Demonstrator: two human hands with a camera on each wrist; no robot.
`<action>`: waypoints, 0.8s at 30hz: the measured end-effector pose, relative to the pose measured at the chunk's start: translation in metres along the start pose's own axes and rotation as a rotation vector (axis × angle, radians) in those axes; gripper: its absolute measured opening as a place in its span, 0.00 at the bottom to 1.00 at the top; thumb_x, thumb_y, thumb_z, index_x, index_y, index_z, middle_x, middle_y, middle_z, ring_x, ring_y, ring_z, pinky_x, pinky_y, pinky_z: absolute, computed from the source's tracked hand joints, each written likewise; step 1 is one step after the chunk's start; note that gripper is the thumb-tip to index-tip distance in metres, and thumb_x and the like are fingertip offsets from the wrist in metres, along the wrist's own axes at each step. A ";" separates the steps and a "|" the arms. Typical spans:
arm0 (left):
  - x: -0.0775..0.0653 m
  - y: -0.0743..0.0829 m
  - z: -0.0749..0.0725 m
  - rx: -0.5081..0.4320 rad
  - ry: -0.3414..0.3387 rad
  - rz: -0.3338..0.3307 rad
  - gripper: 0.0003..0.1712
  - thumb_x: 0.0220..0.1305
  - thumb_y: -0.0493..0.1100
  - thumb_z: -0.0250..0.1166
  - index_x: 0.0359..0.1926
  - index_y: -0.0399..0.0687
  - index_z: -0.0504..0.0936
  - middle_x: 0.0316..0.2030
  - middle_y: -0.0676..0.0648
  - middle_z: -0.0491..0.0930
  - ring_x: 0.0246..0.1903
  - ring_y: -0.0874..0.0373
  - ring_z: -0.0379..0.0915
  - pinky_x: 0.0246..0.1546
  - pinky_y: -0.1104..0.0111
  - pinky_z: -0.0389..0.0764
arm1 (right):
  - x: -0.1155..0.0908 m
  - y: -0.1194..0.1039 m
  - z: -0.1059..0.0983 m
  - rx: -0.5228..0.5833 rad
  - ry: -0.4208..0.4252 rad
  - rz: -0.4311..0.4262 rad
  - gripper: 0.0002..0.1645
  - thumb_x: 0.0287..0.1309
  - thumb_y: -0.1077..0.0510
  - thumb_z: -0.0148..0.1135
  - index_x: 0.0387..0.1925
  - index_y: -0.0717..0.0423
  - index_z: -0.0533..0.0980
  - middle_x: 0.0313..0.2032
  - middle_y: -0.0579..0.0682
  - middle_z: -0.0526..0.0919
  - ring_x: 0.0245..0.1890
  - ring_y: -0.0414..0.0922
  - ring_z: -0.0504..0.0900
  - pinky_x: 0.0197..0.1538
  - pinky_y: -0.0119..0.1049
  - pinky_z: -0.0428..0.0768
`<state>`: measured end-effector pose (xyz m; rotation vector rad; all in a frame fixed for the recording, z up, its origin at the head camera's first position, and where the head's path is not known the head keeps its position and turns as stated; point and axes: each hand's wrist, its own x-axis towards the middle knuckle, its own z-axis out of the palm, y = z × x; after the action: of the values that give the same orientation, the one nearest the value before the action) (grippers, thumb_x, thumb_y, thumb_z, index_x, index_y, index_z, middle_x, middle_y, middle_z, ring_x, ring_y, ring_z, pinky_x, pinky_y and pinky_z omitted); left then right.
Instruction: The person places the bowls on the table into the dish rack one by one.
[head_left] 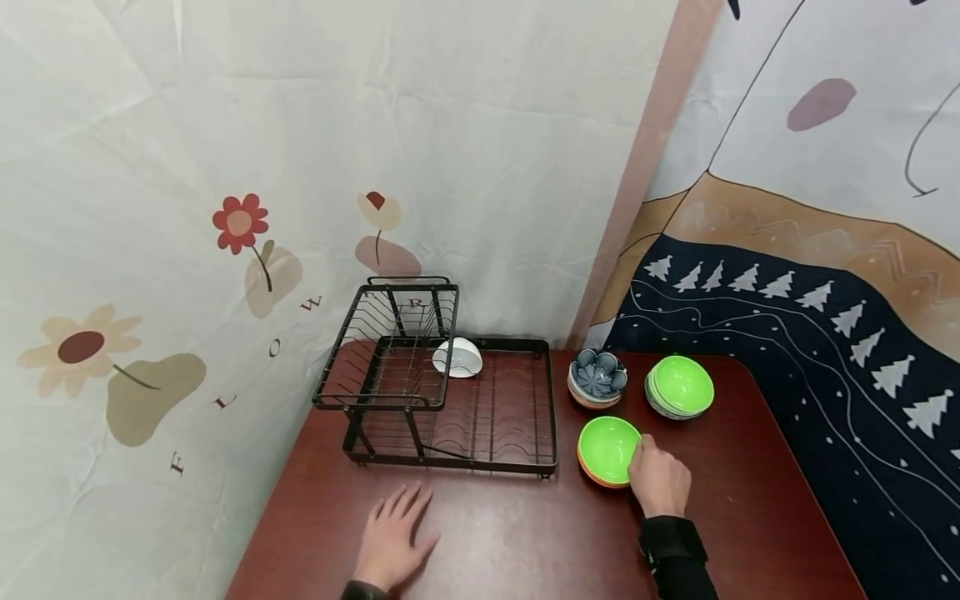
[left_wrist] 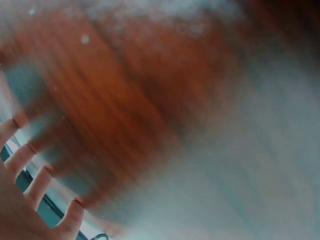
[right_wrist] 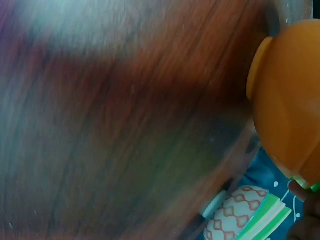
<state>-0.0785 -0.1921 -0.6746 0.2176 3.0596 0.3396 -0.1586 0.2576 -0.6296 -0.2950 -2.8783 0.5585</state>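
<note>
So the right hand [head_left: 660, 479] has its grip clamped on the rim of a bowl [head_left: 607, 450], green inside and orange on the outside; that bowl is right of the black dish rack [head_left: 553, 417] and nearer the person than the two bowl stacks; I can't tell if its base is touching the bench [head_left: 510, 533] or just off it, and can't tell if it's one bowl or a couple nested; the right wrist view shows the orange side big and close, with a bit of green by the fingers.

Left hand [head_left: 393, 537] isn't holding anything; fingers are apart and fairly straight, tips down on the bench just in front of the rack; the left wrist view is mostly blurry shine, but the fingertips do meet their reflections.

Rack's a two-tier wire thing, smaller tier up on the left; one white bowl [head_left: 467, 360] sits tipped over in the lower tier, near the back; behind the gripped bowl there's a stack topped by a blue-grey flower-shaped bowl [head_left: 597, 377], and right of that a green-topped stack [head_left: 684, 385]; printed cloth hangs behind it all.
</note>
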 end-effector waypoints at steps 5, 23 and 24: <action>0.000 0.002 -0.003 -0.003 -0.018 -0.006 0.41 0.67 0.68 0.70 0.76 0.58 0.80 0.76 0.46 0.78 0.76 0.41 0.73 0.76 0.35 0.73 | 0.000 -0.001 -0.004 0.013 0.072 -0.027 0.18 0.79 0.63 0.55 0.56 0.76 0.78 0.29 0.71 0.86 0.29 0.71 0.84 0.38 0.68 0.84; -0.001 0.003 -0.006 -0.027 -0.034 -0.008 0.41 0.68 0.67 0.71 0.76 0.57 0.80 0.76 0.45 0.78 0.76 0.40 0.72 0.77 0.35 0.71 | 0.006 -0.007 -0.027 0.222 0.147 0.103 0.22 0.82 0.62 0.49 0.60 0.78 0.77 0.50 0.82 0.85 0.46 0.81 0.84 0.49 0.75 0.81; -0.001 0.003 -0.006 -0.029 -0.035 -0.007 0.41 0.68 0.67 0.71 0.76 0.57 0.79 0.77 0.45 0.78 0.76 0.40 0.72 0.77 0.35 0.71 | 0.006 -0.009 -0.027 0.224 0.141 0.097 0.22 0.82 0.62 0.49 0.60 0.78 0.77 0.50 0.82 0.85 0.46 0.81 0.84 0.50 0.74 0.81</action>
<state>-0.0779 -0.1906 -0.6684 0.2094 3.0184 0.3751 -0.1599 0.2597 -0.6005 -0.4217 -2.6468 0.8336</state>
